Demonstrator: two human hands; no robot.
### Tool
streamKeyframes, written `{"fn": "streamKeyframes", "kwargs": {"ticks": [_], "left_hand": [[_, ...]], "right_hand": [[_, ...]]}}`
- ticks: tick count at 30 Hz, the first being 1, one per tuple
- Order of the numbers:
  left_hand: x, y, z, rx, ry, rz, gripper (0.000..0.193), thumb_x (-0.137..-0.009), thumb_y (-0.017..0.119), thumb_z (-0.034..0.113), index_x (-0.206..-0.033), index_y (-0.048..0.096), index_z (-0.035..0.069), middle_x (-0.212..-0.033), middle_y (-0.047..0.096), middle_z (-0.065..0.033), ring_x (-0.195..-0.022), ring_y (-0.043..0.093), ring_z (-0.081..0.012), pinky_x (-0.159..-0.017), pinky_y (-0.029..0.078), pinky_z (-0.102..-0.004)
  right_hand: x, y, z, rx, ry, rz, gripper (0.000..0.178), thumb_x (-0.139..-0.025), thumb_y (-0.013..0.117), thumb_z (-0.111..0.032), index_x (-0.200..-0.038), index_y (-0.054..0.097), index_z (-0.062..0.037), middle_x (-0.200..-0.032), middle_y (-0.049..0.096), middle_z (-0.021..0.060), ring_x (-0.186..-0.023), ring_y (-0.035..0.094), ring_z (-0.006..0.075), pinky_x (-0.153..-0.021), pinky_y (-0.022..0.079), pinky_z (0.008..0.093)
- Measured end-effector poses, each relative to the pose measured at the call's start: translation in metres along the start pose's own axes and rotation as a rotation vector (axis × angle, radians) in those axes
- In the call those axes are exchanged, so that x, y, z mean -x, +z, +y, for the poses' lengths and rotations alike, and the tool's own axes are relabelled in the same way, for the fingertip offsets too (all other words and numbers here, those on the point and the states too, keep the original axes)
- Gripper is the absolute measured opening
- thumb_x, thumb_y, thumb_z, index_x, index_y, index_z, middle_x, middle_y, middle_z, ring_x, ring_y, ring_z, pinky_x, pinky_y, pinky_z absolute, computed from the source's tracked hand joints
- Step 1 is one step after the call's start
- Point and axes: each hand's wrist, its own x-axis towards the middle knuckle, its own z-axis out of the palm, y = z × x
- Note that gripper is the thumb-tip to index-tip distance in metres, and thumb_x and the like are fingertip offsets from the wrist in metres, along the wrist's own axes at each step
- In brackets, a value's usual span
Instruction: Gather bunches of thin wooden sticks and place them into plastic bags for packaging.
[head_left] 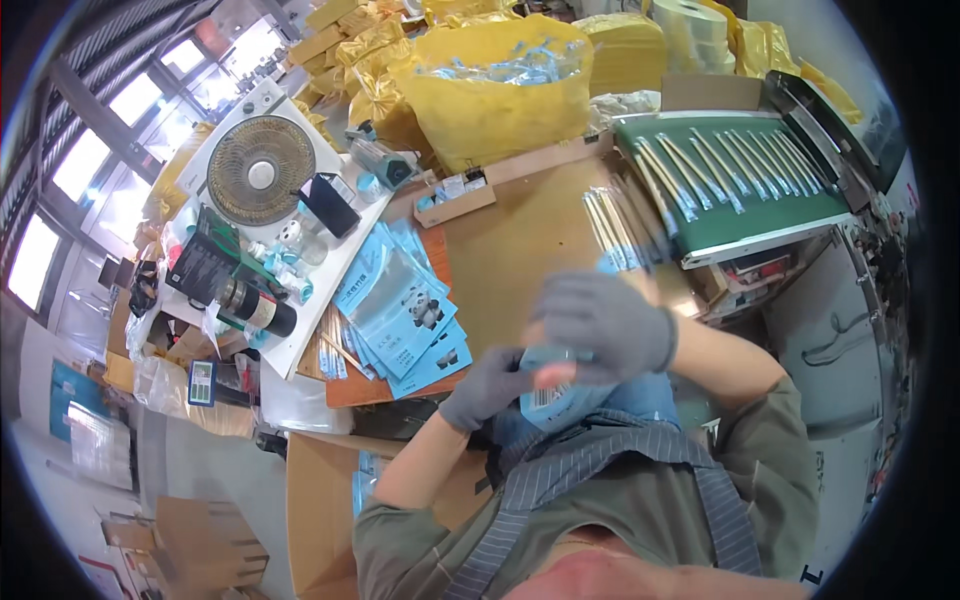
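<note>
Both my hands wear grey knitted gloves and meet in front of my apron. Closed at its left edge, my left hand grips a light blue plastic packet with a barcode. My right hand is curled over the top of that packet, slightly blurred, and covers most of its upper part. To the left lies a pile of flat blue packets printed with a panda. Beyond my right hand, wrapped chopsticks lie in a loose row on the brown table.
At right, a green conveyor belt carries several wrapped chopsticks. A large yellow sack stands behind the table. On the white side table are a fan and a dark thermos. An open cardboard box sits low on the left.
</note>
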Motion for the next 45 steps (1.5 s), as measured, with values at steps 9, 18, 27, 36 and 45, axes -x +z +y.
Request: {"fn": "streamKeyframes", "kwargs": {"ticks": [9, 18, 27, 36, 45], "left_hand": [[-0.013, 0.018, 0.001, -0.214, 0.213, 0.361, 0.03, -0.093, 0.05, 0.021, -0.081, 0.062, -0.004, -0.062, 0.052, -0.0023, -0.062, 0.044, -0.0072, -0.057, 0.038, -0.0272], [-0.017, 0.035, 0.026, -0.688, 0.372, 0.541, 0.028, -0.09, 0.053, 0.017, -0.068, 0.05, -0.001, -0.058, 0.044, -0.0183, -0.051, 0.043, -0.0312, -0.051, 0.036, -0.0381], [-0.019, 0.023, 0.054, -1.058, 0.891, 0.913, 0.019, -0.093, 0.05, 0.011, -0.081, 0.059, 0.0, -0.067, 0.056, -0.0147, -0.056, 0.053, -0.0308, -0.051, 0.039, -0.0386], [-0.027, -0.004, 0.044, -1.156, 0.692, 0.92, 0.024, -0.095, 0.047, 0.015, -0.087, 0.061, -0.003, -0.076, 0.061, -0.0167, -0.065, 0.058, -0.0312, -0.059, 0.045, -0.0387], [-0.036, -0.031, 0.023, -1.22, 0.818, 1.035, 0.018, -0.092, 0.054, 0.012, -0.096, 0.064, -0.003, -0.077, 0.063, -0.0129, -0.07, 0.061, -0.0282, -0.062, 0.048, -0.036]], "right_hand": [[0.036, 0.006, -0.004, 0.196, 0.066, -0.038, 0.015, -0.079, 0.064, -0.023, -0.076, 0.056, -0.0101, -0.064, 0.053, 0.0024, -0.058, 0.055, 0.0239, -0.056, 0.043, 0.0361], [0.047, -0.003, 0.017, -0.326, 0.476, -0.675, 0.022, -0.085, 0.051, -0.021, -0.091, 0.065, -0.0046, -0.079, 0.062, 0.0175, -0.077, 0.06, 0.0352, -0.071, 0.046, 0.0445], [0.033, 0.04, 0.056, 0.331, 0.191, 0.014, 0.045, -0.077, 0.058, -0.021, -0.119, 0.052, -0.0068, -0.115, 0.058, 0.0161, -0.106, 0.057, 0.0338, -0.092, 0.046, 0.0419], [0.01, 0.008, 0.031, 0.021, 0.312, -0.256, 0.039, -0.08, 0.06, -0.035, -0.106, 0.058, -0.0066, -0.096, 0.06, 0.0176, -0.085, 0.056, 0.0386, -0.075, 0.046, 0.0448], [0.024, 0.076, 0.084, 0.051, 0.169, 0.191, 0.051, -0.084, 0.051, -0.043, -0.12, 0.053, -0.0065, -0.129, 0.047, 0.0221, -0.12, 0.044, 0.0411, -0.101, 0.035, 0.0524]]}}
